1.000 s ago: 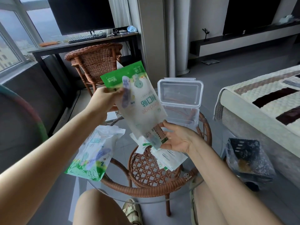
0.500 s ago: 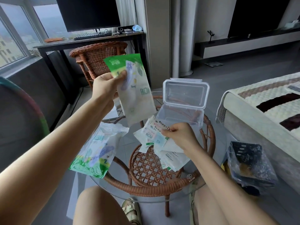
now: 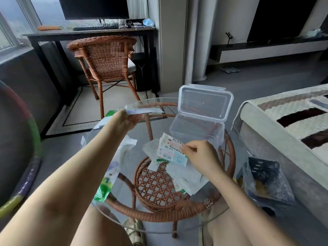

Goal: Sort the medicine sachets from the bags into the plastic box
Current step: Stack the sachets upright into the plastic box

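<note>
Clear plastic box [image 3: 195,126]; white sachets [image 3: 173,153] printed green and blue; brown lattice-woven wicker table [image 3: 156,185]; cream blanket [image 3: 292,121] striped dark brown.

Left of the plastic box [image 3: 196,129], the bag [image 3: 142,110] pinched by the left hand [image 3: 124,121] is motion-blurred, its print unreadable. In front of the box, the right hand [image 3: 201,156] covers part of the sachets [image 3: 170,151].

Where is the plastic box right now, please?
In the head view the plastic box sits open far right on the glass table, just beyond the sachets the right hand pinches.
</note>
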`<state>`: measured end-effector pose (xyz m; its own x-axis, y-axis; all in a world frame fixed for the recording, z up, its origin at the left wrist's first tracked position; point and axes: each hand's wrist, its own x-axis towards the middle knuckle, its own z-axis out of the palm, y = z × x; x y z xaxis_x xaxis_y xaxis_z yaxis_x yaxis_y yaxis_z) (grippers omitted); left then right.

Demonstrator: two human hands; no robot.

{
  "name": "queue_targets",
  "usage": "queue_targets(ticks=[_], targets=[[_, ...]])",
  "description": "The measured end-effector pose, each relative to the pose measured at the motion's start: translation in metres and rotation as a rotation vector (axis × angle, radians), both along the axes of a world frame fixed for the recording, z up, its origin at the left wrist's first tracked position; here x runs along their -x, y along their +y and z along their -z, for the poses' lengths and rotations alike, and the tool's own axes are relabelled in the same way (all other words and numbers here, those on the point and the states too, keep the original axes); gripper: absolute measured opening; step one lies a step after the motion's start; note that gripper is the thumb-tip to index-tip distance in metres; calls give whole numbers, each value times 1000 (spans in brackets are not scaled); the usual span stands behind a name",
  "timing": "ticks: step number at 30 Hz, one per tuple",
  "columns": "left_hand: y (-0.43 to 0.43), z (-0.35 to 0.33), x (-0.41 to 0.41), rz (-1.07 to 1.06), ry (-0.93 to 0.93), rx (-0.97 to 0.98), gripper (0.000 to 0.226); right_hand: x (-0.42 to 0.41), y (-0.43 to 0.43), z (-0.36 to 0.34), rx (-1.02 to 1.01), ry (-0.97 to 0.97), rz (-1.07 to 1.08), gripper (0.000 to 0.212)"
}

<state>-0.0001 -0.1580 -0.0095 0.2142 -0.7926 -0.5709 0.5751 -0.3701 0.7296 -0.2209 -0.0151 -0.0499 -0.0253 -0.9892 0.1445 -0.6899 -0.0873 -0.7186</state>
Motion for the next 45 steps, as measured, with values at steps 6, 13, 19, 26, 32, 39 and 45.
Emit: queue_targets(ticks=[6, 13, 19, 26, 32, 39, 45], targets=[[22, 1, 6, 269, -108, -69, 50, 18, -3, -16, -54, -279, 50, 26], [56, -23, 26, 640, -438, 22, 24, 56, -47, -45, 201, -332, 184, 6], [51, -10, 77, 816, -1123, 431, 25, 61, -89, -22, 2, 176, 92, 9], [30, 12, 95, 864, -1254, 410, 29, 51, -105, -16, -255, 359, -52, 13], [27, 15, 93, 920, -1287, 385, 33, 42, -117, -15, -353, 305, -134, 18], [28, 15, 88, 967, -1390, 415, 36, 36, -112, -8, -216, 437, -117, 16], [27, 14, 89, 987, -1396, 420, 38, 41, -113, 1, -269, 456, -201, 30]])
